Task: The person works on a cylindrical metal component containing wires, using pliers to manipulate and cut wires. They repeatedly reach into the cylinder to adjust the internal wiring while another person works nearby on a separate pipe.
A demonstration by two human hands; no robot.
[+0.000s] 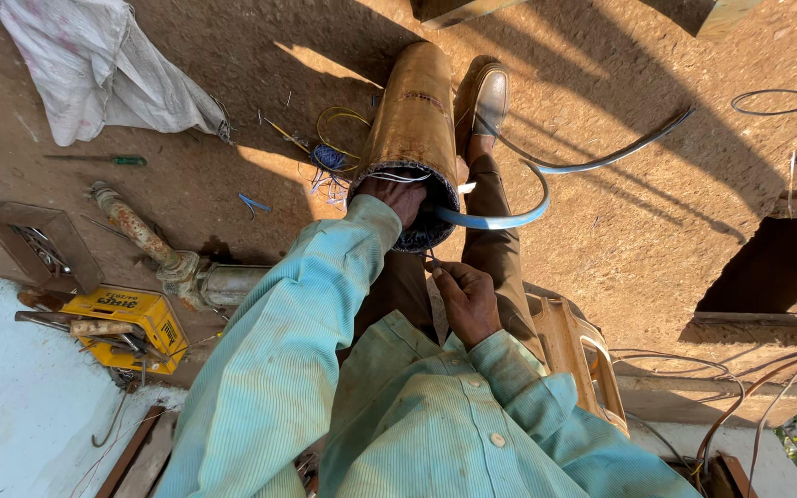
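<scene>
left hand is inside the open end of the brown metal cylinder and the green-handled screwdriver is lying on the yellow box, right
Not quite. The left hand is at the open end of the brown cylinder, but the green-handled screwdriver lies on the bare dirt ground near the white sack, not on the yellow box. The head view shows it.

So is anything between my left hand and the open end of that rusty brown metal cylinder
Nothing visible does. The left hand is already at the open end of the rusty brown metal cylinder, its fingers at the rim among thin white wires. The flat blue-grey cable leaves the opening on the far side from it.
</scene>
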